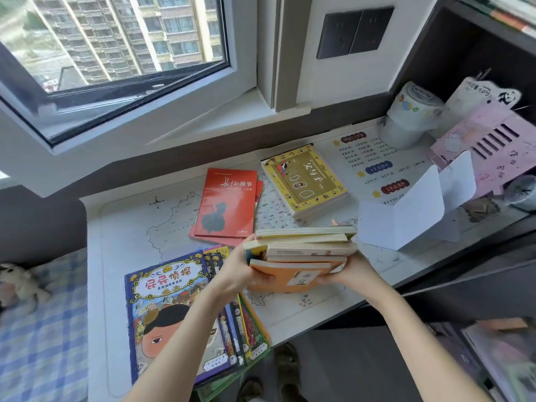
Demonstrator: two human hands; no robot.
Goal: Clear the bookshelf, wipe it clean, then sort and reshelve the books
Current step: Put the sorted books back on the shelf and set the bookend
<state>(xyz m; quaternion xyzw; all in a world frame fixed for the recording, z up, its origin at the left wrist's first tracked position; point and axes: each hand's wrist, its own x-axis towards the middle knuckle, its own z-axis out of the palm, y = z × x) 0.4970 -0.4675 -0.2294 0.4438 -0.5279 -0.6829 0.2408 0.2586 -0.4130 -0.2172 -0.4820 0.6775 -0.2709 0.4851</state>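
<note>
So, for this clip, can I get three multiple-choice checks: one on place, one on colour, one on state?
1. Where does the yellow book lie? A on the desk; B on the bed; C on the windowsill.
2. What colour is the bottom book of the held stack? A green; B orange; C black.
3. The hands? A both free; B only the left holds; C left hand and right hand both grip the stack.
Answers: 1 A, it lies flat on the desk beyond the stack. 2 B, its cover is orange. 3 C, one hand grips each end.
</note>
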